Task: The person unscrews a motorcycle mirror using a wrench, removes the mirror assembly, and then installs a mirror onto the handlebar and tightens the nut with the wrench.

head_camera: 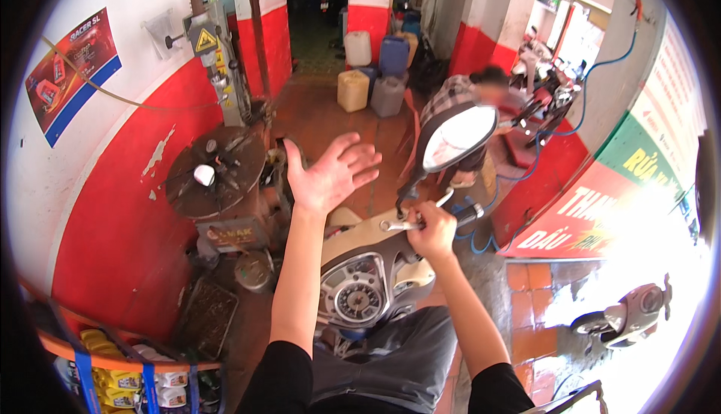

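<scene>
My left hand [336, 176] is raised over the scooter's front, palm showing and fingers spread, holding nothing. My right hand [432, 227] is closed around a metal spanner [394, 226], whose ring end sticks out to the left near the base of the mirror stem [409, 187]. The stem carries a rear-view mirror [461, 139] with a bright reflection. Just beyond my right fist is the scooter's right handlebar grip [470, 214]. Below my hands lies the round speedometer [358, 300] in the dashboard, above my lap.
A person in a checked shirt [450, 95] sits ahead, beside parked motorbikes [549, 84]. Plastic jerrycans [353, 91] stand behind. At left are a tyre-changing machine with a round turntable [186, 188] and a rack of oil bottles [118, 383]. A blue air hose [583, 98] hangs at right.
</scene>
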### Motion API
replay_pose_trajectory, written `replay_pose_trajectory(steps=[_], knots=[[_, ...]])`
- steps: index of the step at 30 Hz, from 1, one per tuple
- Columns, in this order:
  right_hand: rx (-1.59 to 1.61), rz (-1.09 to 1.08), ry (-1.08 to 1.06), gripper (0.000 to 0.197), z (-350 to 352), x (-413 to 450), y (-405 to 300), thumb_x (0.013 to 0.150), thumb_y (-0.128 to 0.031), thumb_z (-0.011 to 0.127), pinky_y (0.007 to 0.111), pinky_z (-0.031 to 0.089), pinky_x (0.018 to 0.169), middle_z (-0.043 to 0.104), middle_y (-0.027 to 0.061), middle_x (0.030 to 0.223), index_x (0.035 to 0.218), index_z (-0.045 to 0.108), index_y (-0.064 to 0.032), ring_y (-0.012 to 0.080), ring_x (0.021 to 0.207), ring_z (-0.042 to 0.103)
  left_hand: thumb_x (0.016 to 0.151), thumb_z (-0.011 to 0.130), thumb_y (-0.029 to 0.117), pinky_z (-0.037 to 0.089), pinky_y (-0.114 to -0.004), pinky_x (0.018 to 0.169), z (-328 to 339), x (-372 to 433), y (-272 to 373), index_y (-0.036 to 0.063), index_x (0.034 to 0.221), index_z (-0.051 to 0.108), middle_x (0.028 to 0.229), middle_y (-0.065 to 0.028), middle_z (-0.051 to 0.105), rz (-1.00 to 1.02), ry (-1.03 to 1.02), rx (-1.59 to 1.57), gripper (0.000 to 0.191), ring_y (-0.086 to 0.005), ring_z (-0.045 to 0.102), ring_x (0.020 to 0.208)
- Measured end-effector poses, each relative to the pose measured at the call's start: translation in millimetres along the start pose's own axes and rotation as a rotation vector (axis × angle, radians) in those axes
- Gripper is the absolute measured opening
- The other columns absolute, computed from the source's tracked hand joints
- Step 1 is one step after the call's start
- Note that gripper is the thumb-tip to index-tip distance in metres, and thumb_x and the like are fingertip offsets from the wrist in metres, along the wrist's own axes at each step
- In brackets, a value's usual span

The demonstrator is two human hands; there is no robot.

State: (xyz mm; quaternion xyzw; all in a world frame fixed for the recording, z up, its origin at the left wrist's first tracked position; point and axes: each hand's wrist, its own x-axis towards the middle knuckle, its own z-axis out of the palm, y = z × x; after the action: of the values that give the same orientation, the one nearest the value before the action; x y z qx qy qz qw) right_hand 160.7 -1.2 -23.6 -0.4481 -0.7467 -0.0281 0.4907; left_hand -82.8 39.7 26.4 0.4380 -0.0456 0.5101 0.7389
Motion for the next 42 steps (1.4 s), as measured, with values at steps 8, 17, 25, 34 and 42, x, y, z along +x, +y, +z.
replay_pose_trajectory(steps=[8,17,25,34,42], knots=[[0.032,0.051,0.04,0.01,8.2,-0.1,-1.6,0.074,-0.01,0.068,0.035,0.044,0.048,0.055,0.0067,0.062,0.07,0.059,-0.007,0.0268,0.051,0.056,0.073,0.031,0.092,0.031,-0.053,0.109,-10.3,-3.2,-0.1,0.0086,0.142,0.041,0.146,-0.0199,0.039,0.133,0.035,-0.308,0.109,-0.0417,0.036,0.134],[0.001,0.06,0.032,0.011,5.2,0.1,-1.2,0.073,-0.012,0.068,0.035,0.045,0.048,0.055,0.0058,0.061,0.068,0.059,-0.0074,0.0262,0.05,0.056,0.071,0.035,0.091,0.03,-0.053,0.11,4.1,1.8,-3.2,0.0169,0.153,0.024,0.157,-0.0176,0.02,0.173,0.037,-0.271,0.111,-0.0412,0.026,0.14],[0.011,0.068,0.059,0.011,5.6,2.1,-1.9,0.073,-0.013,0.069,0.036,0.046,0.05,0.057,0.0067,0.062,0.069,0.06,-0.0076,0.0272,0.052,0.058,0.077,0.03,0.087,0.035,-0.05,0.107,2.6,29.3,-9.7,0.0097,0.147,0.035,0.15,-0.02,0.035,0.122,-0.024,-0.223,0.104,-0.04,0.036,0.135],[0.031,0.084,0.05,0.01,4.6,-1.3,-4.3,0.073,-0.013,0.069,0.037,0.048,0.052,0.059,0.0092,0.062,0.071,0.063,-0.0056,0.0281,0.055,0.061,0.081,0.015,0.086,0.046,-0.039,0.092,22.2,67.8,-32.9,-0.0025,0.136,0.045,0.124,-0.0195,0.059,-0.34,0.057,0.242,0.109,-0.0292,0.061,0.106],[0.016,0.075,0.092,0.011,5.7,-3.4,3.8,0.075,-0.014,0.068,0.038,0.048,0.051,0.06,0.0072,0.064,0.07,0.061,-0.0074,0.0297,0.054,0.06,0.076,0.005,0.091,0.033,-0.028,0.068,27.6,67.8,-54.2,-0.005,0.127,0.047,0.083,-0.0059,0.049,-0.312,-0.029,0.461,0.116,-0.0152,0.04,0.067]])
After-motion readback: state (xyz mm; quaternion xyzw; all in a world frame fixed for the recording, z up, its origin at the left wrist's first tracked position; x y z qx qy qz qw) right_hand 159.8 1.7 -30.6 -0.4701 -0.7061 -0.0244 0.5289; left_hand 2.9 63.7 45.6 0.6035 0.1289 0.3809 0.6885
